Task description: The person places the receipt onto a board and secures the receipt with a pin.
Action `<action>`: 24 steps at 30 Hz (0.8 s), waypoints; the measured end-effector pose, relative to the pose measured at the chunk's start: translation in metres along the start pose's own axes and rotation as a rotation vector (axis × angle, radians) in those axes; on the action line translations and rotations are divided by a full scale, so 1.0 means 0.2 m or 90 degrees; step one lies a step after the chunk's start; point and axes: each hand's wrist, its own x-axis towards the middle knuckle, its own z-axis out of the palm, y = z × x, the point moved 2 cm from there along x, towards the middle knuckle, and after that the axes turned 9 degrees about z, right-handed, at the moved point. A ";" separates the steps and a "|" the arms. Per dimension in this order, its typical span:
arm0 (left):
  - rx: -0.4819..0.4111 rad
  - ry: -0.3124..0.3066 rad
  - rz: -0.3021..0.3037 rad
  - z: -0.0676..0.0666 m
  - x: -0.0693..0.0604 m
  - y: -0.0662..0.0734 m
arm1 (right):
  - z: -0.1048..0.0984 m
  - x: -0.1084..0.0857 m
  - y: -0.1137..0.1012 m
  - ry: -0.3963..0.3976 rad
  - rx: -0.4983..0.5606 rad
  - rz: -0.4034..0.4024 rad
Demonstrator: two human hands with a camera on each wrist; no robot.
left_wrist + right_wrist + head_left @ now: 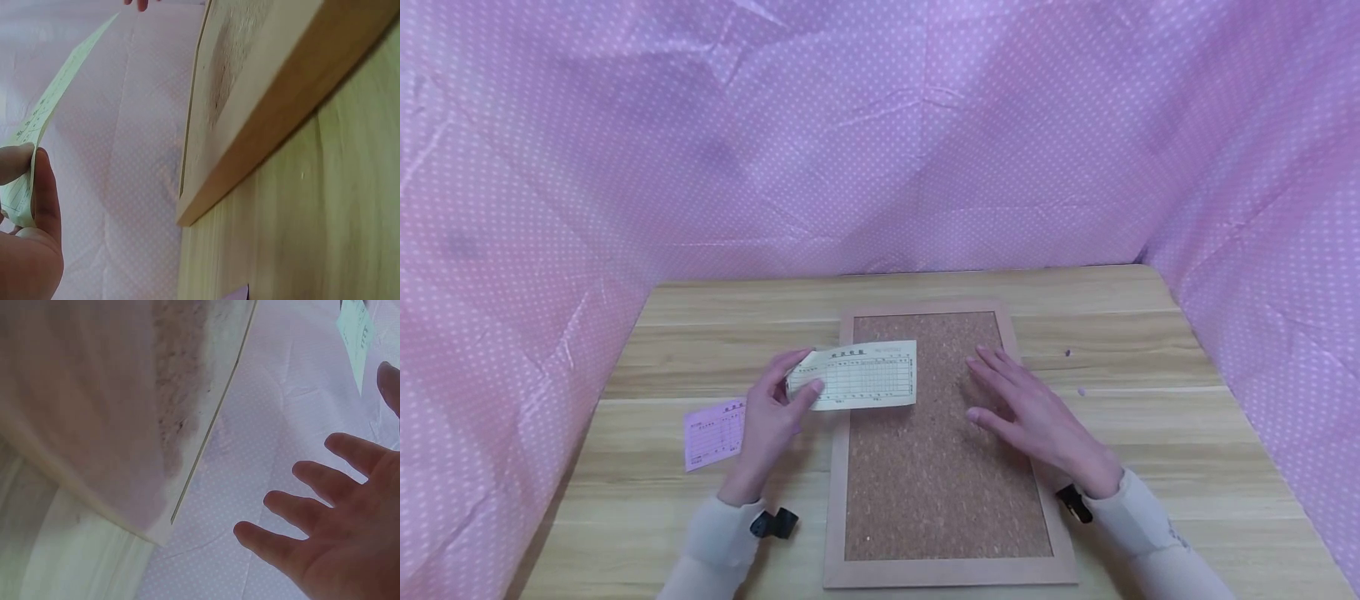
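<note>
Toward the left of the pale wood-grain desk [640, 467], a purple printed paper form [715, 437] lies partly behind the person's left hand [769, 421], which pinches a cream printed paper form [868, 379] between thumb and fingers, raised, its free end above the wood-framed brown corkboard [940, 483]. Over the board's right side, the right hand [1030, 408] hovers with fingers spread, holding nothing. The step seems to be positioning the cream form; the next move probably calls for both hands steadying that thin sheet. No container shows.
</note>
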 end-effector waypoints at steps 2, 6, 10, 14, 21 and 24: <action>-0.015 0.001 0.006 0.02 0.00 0.00 | 0.00 0.00 -0.01 0.002 0.012 0.001; -0.035 0.007 0.009 0.04 -0.01 0.01 | -0.01 -0.01 -0.03 0.006 0.034 0.001; -0.044 0.004 -0.004 0.07 -0.02 0.03 | -0.02 -0.01 -0.05 0.008 0.068 0.005; -0.049 -0.001 -0.027 0.10 -0.03 0.04 | -0.04 -0.01 -0.08 0.008 0.111 0.010; -0.081 -0.001 -0.028 0.16 -0.03 0.05 | -0.04 0.01 -0.12 0.012 0.168 0.032; -0.089 -0.002 -0.029 0.17 -0.04 0.05 | -0.05 0.01 -0.15 0.016 0.197 0.034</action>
